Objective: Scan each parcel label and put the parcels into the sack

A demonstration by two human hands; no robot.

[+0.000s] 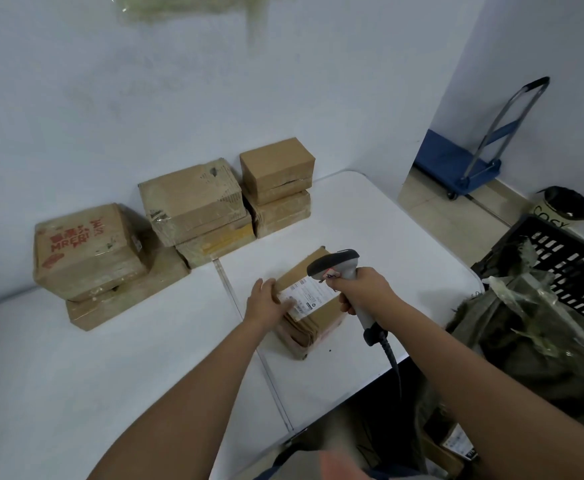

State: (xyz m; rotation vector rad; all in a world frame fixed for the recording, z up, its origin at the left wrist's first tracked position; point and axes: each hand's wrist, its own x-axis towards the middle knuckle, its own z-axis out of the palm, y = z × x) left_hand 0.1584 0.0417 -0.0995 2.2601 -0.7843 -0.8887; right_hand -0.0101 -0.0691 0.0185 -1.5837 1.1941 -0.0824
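In the middle of the frame a brown parcel point(313, 303) is lying on the white table point(75, 358), between the two hands. The left hand point(266, 299) is resting on its left edge with relaxed fingers touching the white label point(309, 296). The right hand point(363, 289) is gripping the grey scanner point(335, 265), which is hanging just above the label. The dark sack point(526, 337) is standing at the right of the frame.

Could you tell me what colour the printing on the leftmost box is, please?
Red, on the leftmost box; head view.
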